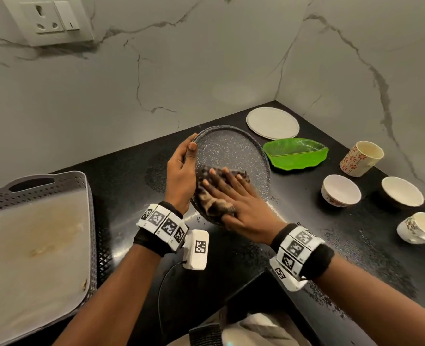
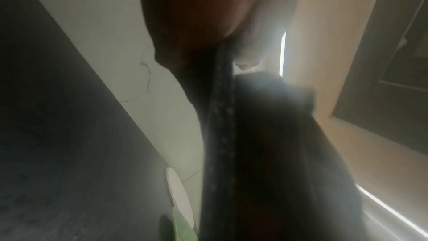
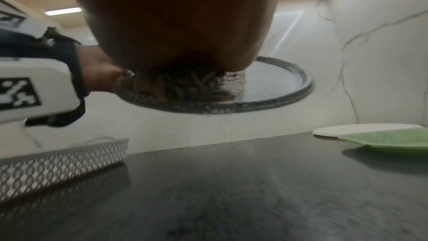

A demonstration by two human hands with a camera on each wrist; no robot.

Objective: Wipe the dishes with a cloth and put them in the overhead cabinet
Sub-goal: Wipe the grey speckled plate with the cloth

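A dark speckled round plate (image 1: 231, 151) is held above the black counter, tilted toward me. My left hand (image 1: 181, 171) grips its left rim, thumb on the top face and fingers underneath. My right hand (image 1: 231, 196) lies flat with straight fingers on a brown patterned cloth (image 1: 211, 196), pressing it onto the plate's near half. In the right wrist view the plate (image 3: 277, 83) floats above the counter with the bunched cloth (image 3: 185, 85) under my palm. The left wrist view shows the plate's edge (image 2: 220, 116) close up, blurred.
On the black counter (image 1: 136, 196) lie a white plate (image 1: 272, 123), a green leaf-shaped dish (image 1: 296, 153), a floral cup (image 1: 361, 158) on its side, two bowls (image 1: 340, 190) (image 1: 402, 192) and another cup (image 1: 421, 228). A grey perforated tray (image 1: 32, 233) stands at left. Marble walls meet at the corner.
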